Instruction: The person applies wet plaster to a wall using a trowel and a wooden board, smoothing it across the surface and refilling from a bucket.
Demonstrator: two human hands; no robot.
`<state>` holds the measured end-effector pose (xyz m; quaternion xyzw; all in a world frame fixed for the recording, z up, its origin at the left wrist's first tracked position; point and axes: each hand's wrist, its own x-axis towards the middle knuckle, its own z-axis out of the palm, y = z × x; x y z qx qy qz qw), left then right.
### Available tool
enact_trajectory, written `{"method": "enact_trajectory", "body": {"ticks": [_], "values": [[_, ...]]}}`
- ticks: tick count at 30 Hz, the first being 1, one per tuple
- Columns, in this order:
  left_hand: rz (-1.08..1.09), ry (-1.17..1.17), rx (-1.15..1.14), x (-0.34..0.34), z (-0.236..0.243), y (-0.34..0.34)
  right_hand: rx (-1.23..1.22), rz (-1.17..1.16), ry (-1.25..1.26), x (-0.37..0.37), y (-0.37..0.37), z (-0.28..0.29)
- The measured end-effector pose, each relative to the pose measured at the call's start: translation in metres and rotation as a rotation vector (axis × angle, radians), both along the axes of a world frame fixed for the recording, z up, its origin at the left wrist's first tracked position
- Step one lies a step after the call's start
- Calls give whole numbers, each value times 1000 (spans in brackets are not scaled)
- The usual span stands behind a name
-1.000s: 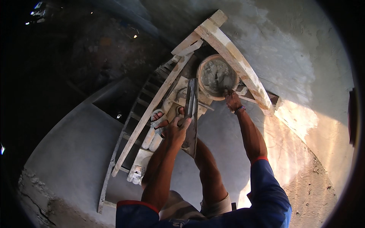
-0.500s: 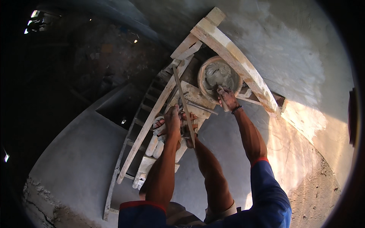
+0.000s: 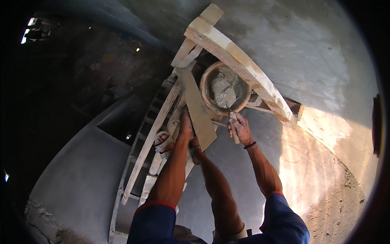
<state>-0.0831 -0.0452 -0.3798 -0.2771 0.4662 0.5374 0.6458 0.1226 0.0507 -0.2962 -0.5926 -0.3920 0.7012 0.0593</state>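
Note:
My left hand point(image 3: 186, 124) is closed round a long, flat plasterer's float point(image 3: 200, 110), whose broad, mortar-coloured face shows upward. How the fingers wrap underneath is hidden by the board. In my right hand point(image 3: 243, 129) is the wooden handle of a trowel point(image 3: 234, 132). Its thin metal neck reaches over the near rim of a round bucket point(image 3: 205, 87), and the blade appears buried in or coated by wet grey mortar point(image 3: 224, 87). The float's far part lies just left of the bucket.
I stand on narrow scaffold planks, with sandalled feet point(image 3: 161, 139) beside a wooden ladder-like frame point(image 3: 152, 142). A thick timber beam point(image 3: 239, 55) crosses beyond the bucket. A partly wet plastered wall point(image 3: 313, 61) rises at the right; the far left is dark.
The float has turned from edge-on to show its broad face. My right hand has drawn nearer to me with the trowel, and the mortar in the bucket is now heaped.

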Motion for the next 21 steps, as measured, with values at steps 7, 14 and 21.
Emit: {"method": "enact_trajectory", "body": {"ticks": [7, 14, 21], "values": [[108, -144, 86, 40, -5, 14, 273, 82, -117, -11, -37, 111], [133, -255, 39, 66, 9, 22, 723, 378, -387, -48, -53, 153], [201, -241, 299, 68, 19, 16, 877, 458, -437, -53, -73, 174]]}}
